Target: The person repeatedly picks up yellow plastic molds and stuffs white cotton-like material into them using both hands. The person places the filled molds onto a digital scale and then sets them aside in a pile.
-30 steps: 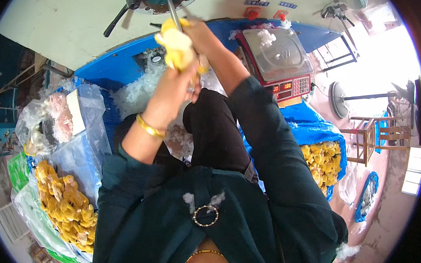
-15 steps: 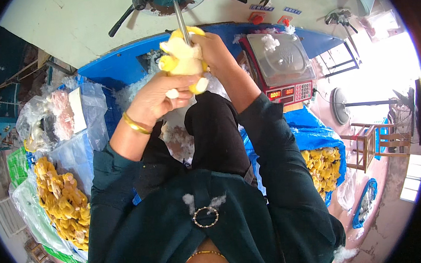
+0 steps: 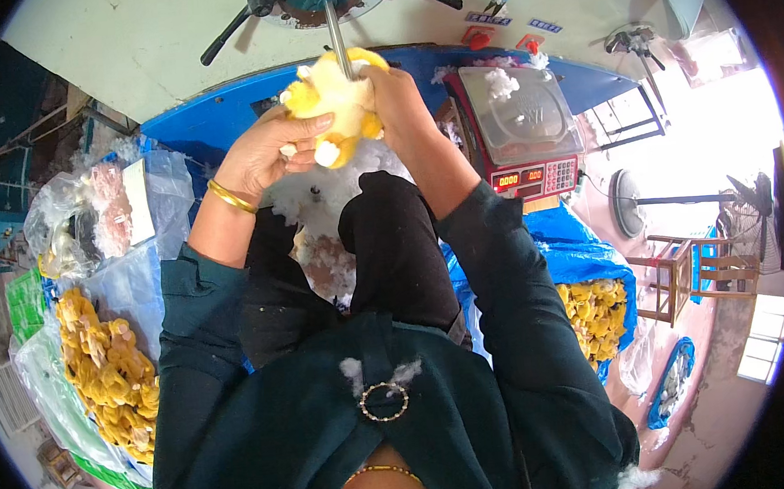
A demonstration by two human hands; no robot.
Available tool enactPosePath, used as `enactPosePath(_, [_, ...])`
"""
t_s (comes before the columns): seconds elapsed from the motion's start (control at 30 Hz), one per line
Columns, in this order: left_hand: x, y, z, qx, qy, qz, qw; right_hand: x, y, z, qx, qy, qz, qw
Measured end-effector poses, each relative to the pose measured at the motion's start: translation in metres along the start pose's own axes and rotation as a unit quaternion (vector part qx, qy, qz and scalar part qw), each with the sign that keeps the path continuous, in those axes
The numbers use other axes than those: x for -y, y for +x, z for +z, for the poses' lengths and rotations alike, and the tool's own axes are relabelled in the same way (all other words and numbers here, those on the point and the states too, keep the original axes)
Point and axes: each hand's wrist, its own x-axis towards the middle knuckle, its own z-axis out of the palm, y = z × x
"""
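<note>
Left of the scale (image 3: 521, 134), the yellow toy (image 3: 332, 108) is held by both hands at the pipe (image 3: 336, 35): its left side is gripped by the left hand (image 3: 267, 151), its right side by the right hand (image 3: 397, 94). Beyond the scale, two small blue labels (image 3: 545, 26) printed with writing are seen near red knobs (image 3: 478, 38). On the scale's front, red digits are lit in the display (image 3: 519, 180); on its pan (image 3: 527, 99) a faint mark is seen.
</note>
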Motion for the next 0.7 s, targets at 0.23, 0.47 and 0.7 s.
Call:
enactPosePath(0.23, [-0.015,0.040,-0.015,-0.050,0.056,0.051,0.996,0.005,0.029,0.009,0.010,-0.067,-0.036,0.997])
enactPosePath(0.47, [-0.007,0.026,-0.022,-0.088,0.055,0.092,0.990,0.005,0.008,0.019,-0.023,0.096,-0.019,0.995])
enactPosePath(0.7, [0.002,0.043,-0.044,-0.066,0.133,0.072,0.986,-0.004,0.010,0.014,-0.013,0.102,-0.047,0.994])
